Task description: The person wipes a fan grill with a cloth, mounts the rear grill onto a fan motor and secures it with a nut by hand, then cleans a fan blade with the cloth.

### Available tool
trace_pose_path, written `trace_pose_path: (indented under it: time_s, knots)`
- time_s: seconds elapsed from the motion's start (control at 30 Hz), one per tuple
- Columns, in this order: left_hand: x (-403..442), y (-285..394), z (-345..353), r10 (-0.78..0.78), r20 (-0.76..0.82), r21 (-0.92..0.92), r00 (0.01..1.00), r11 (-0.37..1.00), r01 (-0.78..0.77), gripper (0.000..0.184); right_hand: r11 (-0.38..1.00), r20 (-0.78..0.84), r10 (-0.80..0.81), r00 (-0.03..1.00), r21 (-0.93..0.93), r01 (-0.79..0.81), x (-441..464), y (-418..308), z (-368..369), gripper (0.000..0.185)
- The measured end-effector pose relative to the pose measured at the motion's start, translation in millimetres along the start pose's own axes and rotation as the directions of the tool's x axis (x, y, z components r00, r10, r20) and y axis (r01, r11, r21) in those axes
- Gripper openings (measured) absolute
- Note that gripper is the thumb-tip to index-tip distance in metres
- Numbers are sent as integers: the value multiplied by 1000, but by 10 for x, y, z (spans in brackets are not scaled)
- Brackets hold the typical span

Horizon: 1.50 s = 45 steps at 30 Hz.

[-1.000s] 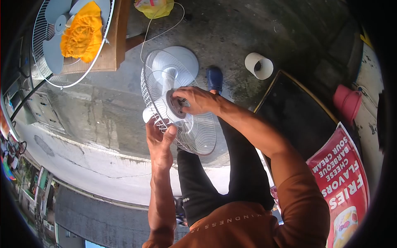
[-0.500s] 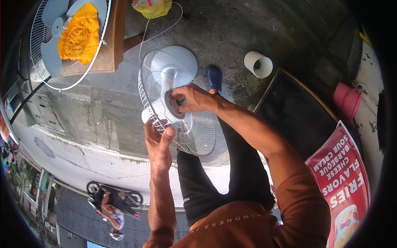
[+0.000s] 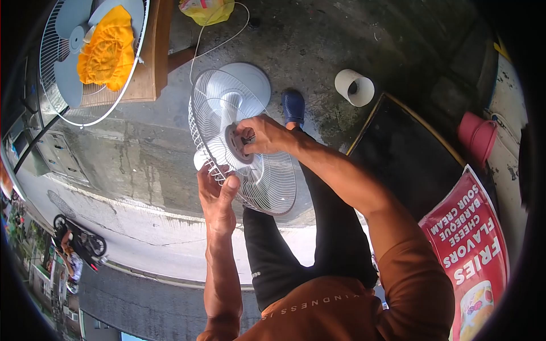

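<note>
A white stand fan leans toward me, with its round base (image 3: 250, 79) on the ground and its wire rear guard (image 3: 276, 190) facing up. My left hand (image 3: 218, 196) is closed around the guard's near left rim, thumb on the outside and fingertips through the wires. At the guard's middle sits a grey-brown round hub piece (image 3: 234, 149). My right hand (image 3: 263, 135) has its fingers and thumb curled in at this hub, pinching at its centre; the small part between the fingertips is mostly hidden. No blade shows inside this guard.
On a wooden table (image 3: 153, 68) lie another wire guard (image 3: 79, 123), a grey fan blade (image 3: 71, 79) and an orange cloth (image 3: 108, 51). A white cylinder (image 3: 364, 94), black board (image 3: 404, 153), pink bucket (image 3: 476, 139) and fries banner (image 3: 463, 238) stand right. The cord (image 3: 224, 42) trails beyond the base.
Both hands keep nearly the same place on the fan. In the street, a person on a motorcycle has moved to the left.
</note>
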<state>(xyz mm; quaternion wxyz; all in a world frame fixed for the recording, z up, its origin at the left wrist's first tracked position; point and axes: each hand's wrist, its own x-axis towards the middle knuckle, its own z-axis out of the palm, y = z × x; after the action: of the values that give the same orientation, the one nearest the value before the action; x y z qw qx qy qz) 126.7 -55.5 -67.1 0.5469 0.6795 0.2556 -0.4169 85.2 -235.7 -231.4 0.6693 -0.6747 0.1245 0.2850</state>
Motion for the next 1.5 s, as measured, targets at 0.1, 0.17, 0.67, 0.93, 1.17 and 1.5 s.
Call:
trace_pose_path:
  time_s: [0.1,0.17,0.67,0.93,1.17,1.5]
  knots:
    - [6,-11,-6,2,1,-2,1000,1000,-2,103,1000,3,19,1000,-3,-19,-4,-5,-3,46]
    - [9,-17,-11,3,1,-3,1000,1000,-3,103,1000,-1,26,1000,-2,-26,-4,-11,0,46]
    - [1,-3,4,-5,-2,-1,1000,1000,5,104,999,-34,27,999,23,-26,5,32,43,45]
    - [-2,7,3,-7,-6,7,1000,1000,7,104,997,-35,75,997,16,-74,4,-25,31,46]
    - [-1,14,4,-6,7,2,1000,1000,6,103,995,-32,100,994,6,-100,-2,-34,33,48]
    - [-28,29,-137,-15,-106,102,994,994,26,87,985,-255,-95,962,-164,54,-242,53,5,25]
